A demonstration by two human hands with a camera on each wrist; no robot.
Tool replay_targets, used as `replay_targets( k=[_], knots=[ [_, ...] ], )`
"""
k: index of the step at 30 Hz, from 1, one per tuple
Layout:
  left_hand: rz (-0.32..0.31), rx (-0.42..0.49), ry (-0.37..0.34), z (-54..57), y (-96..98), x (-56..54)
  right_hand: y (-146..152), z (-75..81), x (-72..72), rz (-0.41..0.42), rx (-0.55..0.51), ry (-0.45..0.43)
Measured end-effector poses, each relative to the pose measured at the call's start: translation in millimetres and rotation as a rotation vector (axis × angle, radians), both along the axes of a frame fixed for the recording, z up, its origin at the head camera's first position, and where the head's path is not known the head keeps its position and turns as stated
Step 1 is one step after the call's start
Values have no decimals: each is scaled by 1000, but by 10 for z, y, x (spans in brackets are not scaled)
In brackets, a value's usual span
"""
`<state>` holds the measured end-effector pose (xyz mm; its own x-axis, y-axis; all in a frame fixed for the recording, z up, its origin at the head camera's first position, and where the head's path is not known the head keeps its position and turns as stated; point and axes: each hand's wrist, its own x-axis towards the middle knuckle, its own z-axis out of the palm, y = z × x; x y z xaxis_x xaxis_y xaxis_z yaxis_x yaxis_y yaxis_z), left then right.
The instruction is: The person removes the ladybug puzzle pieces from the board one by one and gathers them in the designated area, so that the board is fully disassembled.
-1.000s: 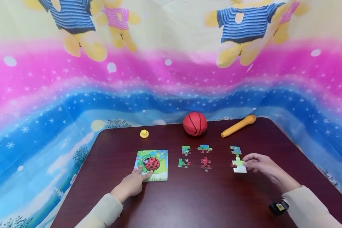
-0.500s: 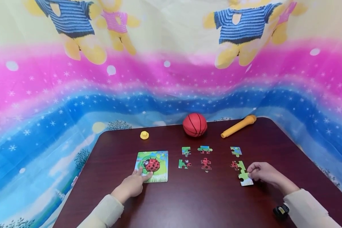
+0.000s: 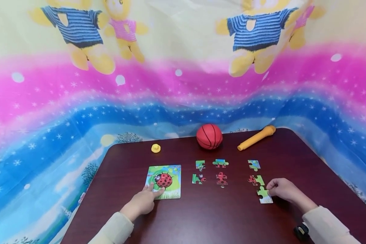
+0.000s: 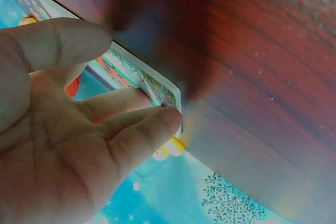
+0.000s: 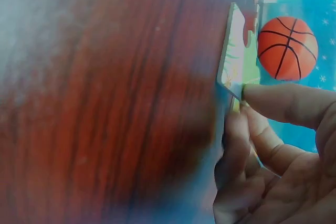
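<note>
My left hand [image 3: 141, 200] rests with extended fingers on the lower left of a square ladybug picture board [image 3: 174, 190]. Its palm and thumb fill the left wrist view beside the board's edge [image 4: 169, 88]. At the right, my right hand [image 3: 285, 190] pinches a green and white jigsaw piece [image 3: 263, 196] by its right edge, between thumb and fingers. The right wrist view shows that piece [image 5: 232, 51] edge-on, tilted up from the table. Just beyond it lies a red and green jigsaw piece [image 3: 259, 180], and farther back a blue-green corner piece [image 3: 253, 164].
Several loose jigsaw pieces, among them a red one [image 3: 221, 179], lie mid-table in two rows. Behind them stand a small red basketball [image 3: 209, 136], a yellow toy microphone [image 3: 256, 138] and a yellow rubber duck [image 3: 156, 148]. A printed cloth [image 3: 177, 112] hangs behind the table [image 3: 195, 217].
My right hand has drawn the green and white piece nearer and to the right, off the red and green piece it partly covered. My left hand stays on the board.
</note>
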<state>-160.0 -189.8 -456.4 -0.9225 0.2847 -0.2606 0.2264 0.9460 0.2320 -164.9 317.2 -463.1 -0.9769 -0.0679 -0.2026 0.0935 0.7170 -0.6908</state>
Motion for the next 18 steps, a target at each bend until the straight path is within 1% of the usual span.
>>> replay_targets(
  k=[3,9,11,14,16,18],
  knots=[
    [1,-2,6,-14,0,8,1,2,10,5,40,8],
    [2,-20,-2,-14,23,-10,22,-8,48,22,61,-3],
    [-8,-35,11,-19,13,-11,12,-1,29,29,80,0],
    [-41,-65,59,-22,5,-25,0,2,14,33,117,9],
    [-73,-83,125,-25,4,-43,-5,1,21,38,131,20],
    [-103,-94,209,-26,9,-65,-8,1,41,38,146,45]
  ],
)
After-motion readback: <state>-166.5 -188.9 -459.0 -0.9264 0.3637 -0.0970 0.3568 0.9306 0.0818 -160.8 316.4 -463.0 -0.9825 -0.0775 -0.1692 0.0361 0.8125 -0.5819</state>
